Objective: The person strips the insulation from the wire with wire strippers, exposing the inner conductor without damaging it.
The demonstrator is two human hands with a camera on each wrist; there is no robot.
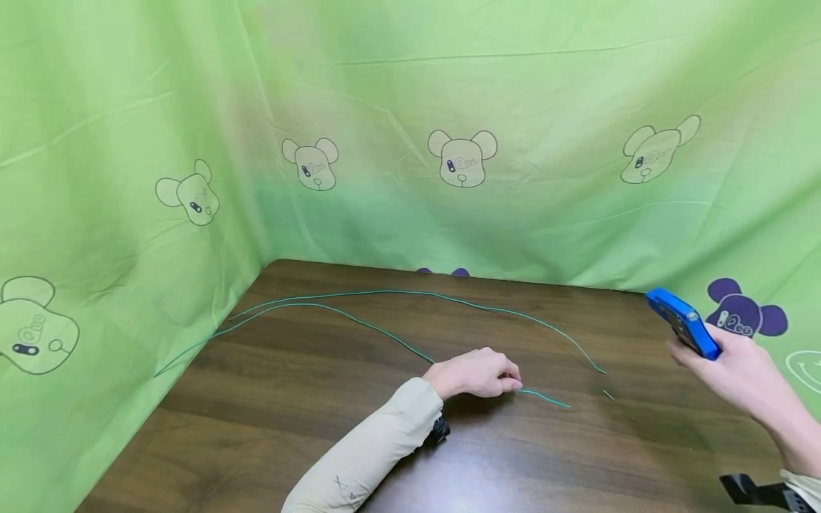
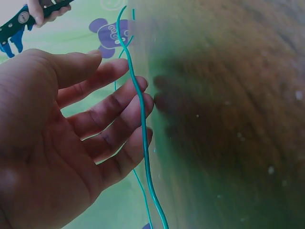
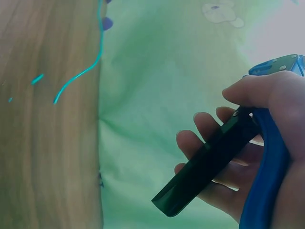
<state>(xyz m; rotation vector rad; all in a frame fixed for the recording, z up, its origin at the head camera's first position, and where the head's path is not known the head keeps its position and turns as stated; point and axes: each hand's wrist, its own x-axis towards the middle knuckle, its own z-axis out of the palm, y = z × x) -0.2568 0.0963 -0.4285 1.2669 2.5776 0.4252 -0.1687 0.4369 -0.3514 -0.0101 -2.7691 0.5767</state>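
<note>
Thin green wire [image 1: 385,331] loops across the dark wooden table [image 1: 269,427], at frame centre passing under the left hand [image 1: 477,374], whose relaxed, slightly spread fingers [image 2: 119,102] rest against it. At right, the right hand [image 1: 737,370] grips a blue-handled wire stripper [image 1: 683,322].

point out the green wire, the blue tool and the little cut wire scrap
green wire [image 1: 385,291], head view, top of its far loop
blue tool [image 1: 683,322], head view, middle of its blue body
cut wire scrap [image 1: 607,394], head view, its middle
</note>
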